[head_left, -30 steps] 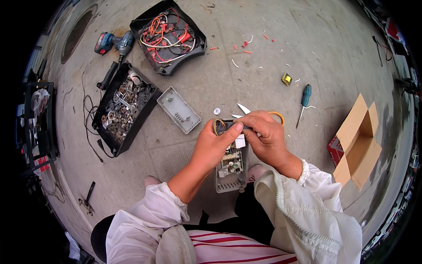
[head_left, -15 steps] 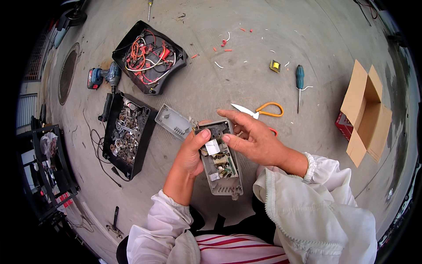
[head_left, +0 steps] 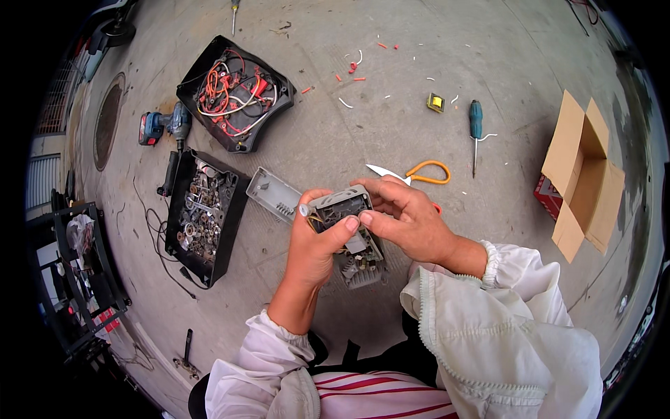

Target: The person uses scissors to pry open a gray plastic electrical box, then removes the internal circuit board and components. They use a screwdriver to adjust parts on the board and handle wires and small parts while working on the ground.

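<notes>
A grey plastic housing (head_left: 363, 277) with a circuit board and thin wires inside is held tilted in front of me. My left hand (head_left: 315, 243) grips its left side, thumb over the inside. My right hand (head_left: 407, 218) wraps its far right corner, and its thumb presses close to the left thumb near a small pale part. Whatever lies under the thumbtips is hidden. A separate grey cover (head_left: 273, 195) lies on the floor just left of the housing. Scissors with orange handles (head_left: 427, 172) lie beyond my right hand, partly covered by it.
At left are a black tray of metal hardware (head_left: 204, 216), a black shell with red and white wires (head_left: 241, 98) and a cordless drill (head_left: 167, 124). A screwdriver (head_left: 476, 126), a small yellow transformer (head_left: 435, 103) and an open cardboard box (head_left: 583, 178) lie right. Wire scraps dot the floor.
The housing has tipped, its far end raised toward me. My right hand has closed onto its corner, and both thumbs have come together over the inside.
</notes>
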The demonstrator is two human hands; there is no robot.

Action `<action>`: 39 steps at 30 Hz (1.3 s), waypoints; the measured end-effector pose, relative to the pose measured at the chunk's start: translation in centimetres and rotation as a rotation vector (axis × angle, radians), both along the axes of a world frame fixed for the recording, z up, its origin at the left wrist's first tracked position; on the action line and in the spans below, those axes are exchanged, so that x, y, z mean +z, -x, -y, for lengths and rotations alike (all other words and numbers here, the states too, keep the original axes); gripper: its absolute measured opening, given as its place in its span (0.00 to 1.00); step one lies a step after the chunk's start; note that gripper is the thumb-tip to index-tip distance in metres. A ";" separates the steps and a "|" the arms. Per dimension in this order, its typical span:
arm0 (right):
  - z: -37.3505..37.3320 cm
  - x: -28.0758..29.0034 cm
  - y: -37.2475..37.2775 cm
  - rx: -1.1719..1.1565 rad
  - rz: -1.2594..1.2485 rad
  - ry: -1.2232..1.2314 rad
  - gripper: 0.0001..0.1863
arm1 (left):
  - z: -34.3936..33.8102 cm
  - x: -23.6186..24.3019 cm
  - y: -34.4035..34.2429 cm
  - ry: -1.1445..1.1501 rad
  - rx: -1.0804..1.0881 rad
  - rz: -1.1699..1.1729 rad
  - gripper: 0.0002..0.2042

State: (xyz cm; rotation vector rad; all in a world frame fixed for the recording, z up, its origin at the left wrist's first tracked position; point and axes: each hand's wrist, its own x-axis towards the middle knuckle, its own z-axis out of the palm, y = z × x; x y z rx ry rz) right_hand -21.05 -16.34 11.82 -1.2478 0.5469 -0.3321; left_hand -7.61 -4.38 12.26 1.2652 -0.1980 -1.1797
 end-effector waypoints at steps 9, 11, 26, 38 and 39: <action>-0.9 -1.7 -0.1 -0.067 -0.123 -0.112 0.22 | 0.0 -1.3 -0.5 -0.069 -0.034 -0.030 0.20; -0.8 -1.9 -0.1 -0.030 -0.165 -0.117 0.22 | 0.0 -1.6 -0.4 -0.103 -0.031 -0.030 0.20; 2.1 -0.8 -1.1 0.081 -0.404 0.148 0.19 | -0.9 -3.5 -1.3 0.074 -0.221 -0.722 0.40; 5.1 1.4 -2.7 0.251 -0.217 0.484 0.11 | -1.4 -4.1 -1.1 -0.050 -0.496 -0.388 0.37; 5.1 1.4 -2.7 0.260 -0.231 0.478 0.10 | -1.4 -3.8 -1.1 -0.054 -0.495 -0.375 0.37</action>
